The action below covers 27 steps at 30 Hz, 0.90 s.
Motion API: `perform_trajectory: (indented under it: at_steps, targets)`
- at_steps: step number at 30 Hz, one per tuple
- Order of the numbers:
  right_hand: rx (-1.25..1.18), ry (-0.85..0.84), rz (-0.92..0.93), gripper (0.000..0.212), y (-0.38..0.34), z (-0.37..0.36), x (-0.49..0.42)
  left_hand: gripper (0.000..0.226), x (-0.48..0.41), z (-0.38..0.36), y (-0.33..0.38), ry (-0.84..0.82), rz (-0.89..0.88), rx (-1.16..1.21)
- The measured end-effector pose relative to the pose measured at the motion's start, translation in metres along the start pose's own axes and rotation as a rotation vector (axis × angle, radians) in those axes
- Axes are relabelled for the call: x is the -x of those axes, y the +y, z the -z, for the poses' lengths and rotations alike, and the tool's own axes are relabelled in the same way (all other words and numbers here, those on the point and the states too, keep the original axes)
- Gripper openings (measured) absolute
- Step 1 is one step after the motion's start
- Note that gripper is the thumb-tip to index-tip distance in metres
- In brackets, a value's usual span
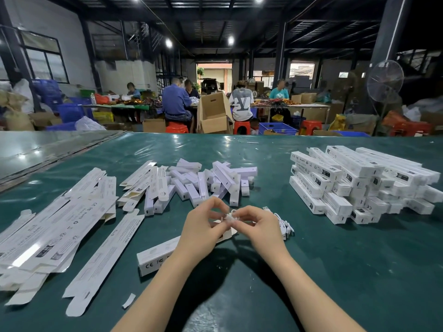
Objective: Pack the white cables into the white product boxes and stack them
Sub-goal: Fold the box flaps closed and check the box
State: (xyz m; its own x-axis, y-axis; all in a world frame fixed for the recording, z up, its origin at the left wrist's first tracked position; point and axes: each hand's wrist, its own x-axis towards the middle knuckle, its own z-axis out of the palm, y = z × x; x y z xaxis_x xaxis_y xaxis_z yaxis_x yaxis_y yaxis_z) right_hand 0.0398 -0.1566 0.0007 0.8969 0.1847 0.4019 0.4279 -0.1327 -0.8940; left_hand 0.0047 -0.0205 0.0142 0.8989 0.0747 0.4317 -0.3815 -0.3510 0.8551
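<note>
Green table [335, 259] is carrying the job: left hand [203, 226] and right hand [259, 226] are pinching 1 coiled cable [230, 216] just above the open box [153, 257], apparently compacting it for insertion.

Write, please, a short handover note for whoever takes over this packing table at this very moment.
Left hand and right hand: both pinch one coiled white cable above the green table.
Assembled white box lies beneath the left wrist; this cable is not yet in it.
More white cables lie just right of the right hand.
Done: a stack of closed boxes at the right.
Left: flat box blanks at the left and a loose pile of white bar-shaped pieces in the middle; box the cable, close, stack.
</note>
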Motion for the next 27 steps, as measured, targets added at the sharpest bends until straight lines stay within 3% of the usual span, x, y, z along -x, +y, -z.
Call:
perform_trajectory:
  at_steps: [4, 8, 11, 17, 27]
  targets:
    - [-0.094, 0.007, -0.07, 0.023, -0.003, -0.002, 0.0, 0.025, 0.001, 0.005, -0.005, -0.013, -0.01, -0.081]
    - [-0.102, 0.101, -0.124, 0.023, 0.0, 0.007, -0.003, 0.034, -0.001, 0.014, -0.015, -0.131, -0.06, -0.558]
    - [-0.139, 0.132, -0.151, 0.02, 0.001, 0.012, -0.004, 0.033, -0.002, 0.012, -0.019, -0.277, -0.087, -0.746]
    - [-0.02, 0.017, -0.164, 0.03, 0.004, 0.008, -0.003, 0.048, -0.002, 0.013, -0.018, -0.363, -0.067, -0.762]
    - [0.196, -0.124, -0.193, 0.021, 0.01, 0.003, -0.004, 0.044, -0.001, 0.016, -0.017, -0.396, -0.085, -0.683]
